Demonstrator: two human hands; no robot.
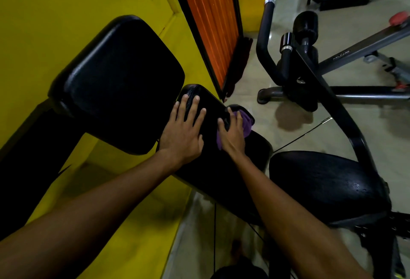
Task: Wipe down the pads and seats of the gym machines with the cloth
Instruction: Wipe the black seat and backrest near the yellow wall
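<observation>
Head view: against the yellow wall (66,12) at left sits a broad black back pad (124,83). Just right of it, the left hand (184,132) lies flat on a narrow black pad (213,110), fingers spread wide and holding nothing. Beside it, the right hand (233,134) curls its fingers over a bunched purple cloth (247,123), pressing it against the far right end of that same pad. Further right, a rounded black seat (328,185) sits low, and a grey machine frame (346,54) stands on the tiled floor (355,128) beyond.

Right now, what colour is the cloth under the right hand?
Purple. The cloth shows best in the head view, bunched beneath the right hand.
</observation>
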